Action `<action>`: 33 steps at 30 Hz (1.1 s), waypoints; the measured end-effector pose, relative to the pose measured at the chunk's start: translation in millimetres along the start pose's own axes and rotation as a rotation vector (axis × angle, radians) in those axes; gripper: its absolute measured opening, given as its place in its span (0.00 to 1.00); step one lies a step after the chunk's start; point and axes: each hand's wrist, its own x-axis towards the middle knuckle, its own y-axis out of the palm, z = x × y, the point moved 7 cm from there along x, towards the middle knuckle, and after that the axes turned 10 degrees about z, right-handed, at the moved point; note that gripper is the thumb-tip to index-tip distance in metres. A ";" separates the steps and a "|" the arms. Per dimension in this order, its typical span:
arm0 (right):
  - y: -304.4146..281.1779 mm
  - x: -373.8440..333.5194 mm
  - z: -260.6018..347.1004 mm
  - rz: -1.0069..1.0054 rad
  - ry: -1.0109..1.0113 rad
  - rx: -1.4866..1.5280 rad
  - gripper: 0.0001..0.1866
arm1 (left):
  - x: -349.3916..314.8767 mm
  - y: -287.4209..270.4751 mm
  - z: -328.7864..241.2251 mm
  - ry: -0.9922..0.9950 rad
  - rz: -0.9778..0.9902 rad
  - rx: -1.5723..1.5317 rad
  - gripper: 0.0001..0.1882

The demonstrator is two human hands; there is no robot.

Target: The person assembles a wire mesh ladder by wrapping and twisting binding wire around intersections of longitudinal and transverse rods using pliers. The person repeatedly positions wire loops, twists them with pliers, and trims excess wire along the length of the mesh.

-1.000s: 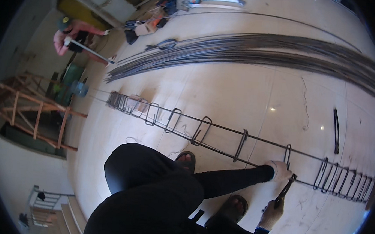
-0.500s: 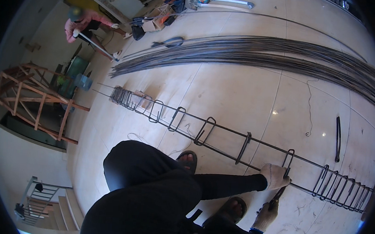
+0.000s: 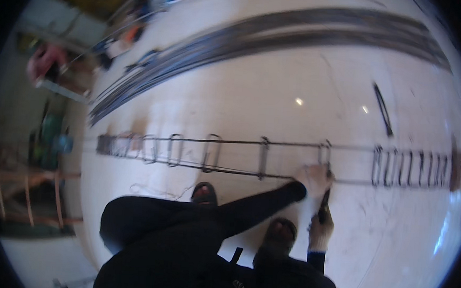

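My left hand (image 3: 311, 180), in a pale work glove, is closed at the near long bar of a rebar cage (image 3: 239, 171), where a bent square stirrup (image 3: 326, 146) crosses it. My right hand (image 3: 320, 234), gloved too, sits just nearer to me with its fingers wrapped round dark pliers (image 3: 324, 201). The pliers' head reaches up to the crossing beside my left fingers. Blur and the left glove hide the jaws and any tie wire. More stirrups (image 3: 263, 157) stand spaced along the cage to the left, and several sit close together (image 3: 403, 168) at its right end.
Beyond the cage lies a long bundle of steel bars (image 3: 279, 36). A narrow black tool (image 3: 383, 109) rests on the pale tiled floor. At the far left a person in pink (image 3: 46, 61) holds a long pole, near a wooden frame (image 3: 27, 195). My sandalled feet (image 3: 205, 193) are beside the cage.
My view has turned, so the cage now runs nearly level and the scene is blurred. Both hands stay at the same stirrup, the pliers still in my right hand.
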 end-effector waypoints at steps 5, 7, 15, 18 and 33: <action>-28.6 -1.0 -4.9 -0.136 0.063 0.000 0.27 | -13.7 -19.3 -2.4 -0.117 -0.241 -0.124 0.42; -28.9 -3.8 0.2 -0.154 0.094 -0.075 0.28 | -13.1 -21.7 13.0 -0.108 -0.334 -0.158 0.43; -15.9 -10.4 -23.6 -0.183 0.103 -0.107 0.29 | 22.7 -26.3 30.7 -0.067 -0.057 -0.273 0.32; -5.0 -12.2 -13.3 -0.158 0.106 -0.073 0.27 | 32.3 -27.2 34.7 -0.137 -0.067 -0.224 0.31; -36.0 -50.2 -7.1 -0.266 0.054 -0.024 0.29 | 134.4 -30.5 133.2 0.025 0.209 -0.542 0.27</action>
